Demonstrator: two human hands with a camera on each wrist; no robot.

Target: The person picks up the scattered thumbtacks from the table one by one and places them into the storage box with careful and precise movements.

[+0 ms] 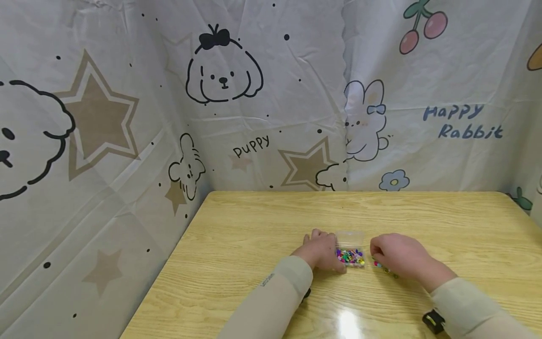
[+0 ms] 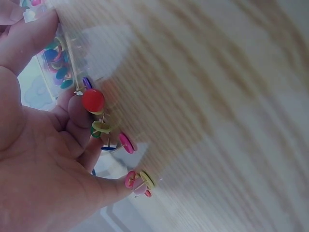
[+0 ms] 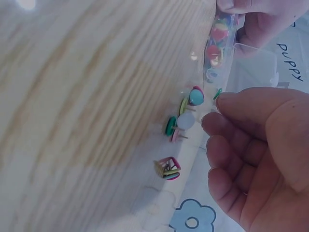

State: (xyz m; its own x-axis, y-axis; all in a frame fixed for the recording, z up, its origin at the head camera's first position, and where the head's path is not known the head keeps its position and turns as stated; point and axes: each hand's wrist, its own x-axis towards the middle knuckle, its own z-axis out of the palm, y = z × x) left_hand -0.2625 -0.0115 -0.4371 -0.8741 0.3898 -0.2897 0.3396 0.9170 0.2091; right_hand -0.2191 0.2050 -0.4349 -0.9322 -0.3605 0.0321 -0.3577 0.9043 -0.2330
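My left hand (image 1: 323,252) grips the left side of a clear box (image 1: 350,263) of colourful pins, its thumb (image 2: 36,36) at the box's front. Several pins (image 2: 93,100) lie below my left palm in the left wrist view. Right of the box, my right hand (image 1: 400,254) has curled fingers and its thumb tip against a small green pin (image 3: 217,94); the index finger is hidden behind the thumb. Loose pins (image 3: 185,120) lie in front of that hand, including green, white and pink ones.
The box's clear lid (image 1: 349,238) stands open at its back. More pins (image 3: 168,168) form a small cluster to the right on the wooden table (image 1: 254,226). A white printed cloth (image 1: 262,108) hangs behind the table and along its left side.
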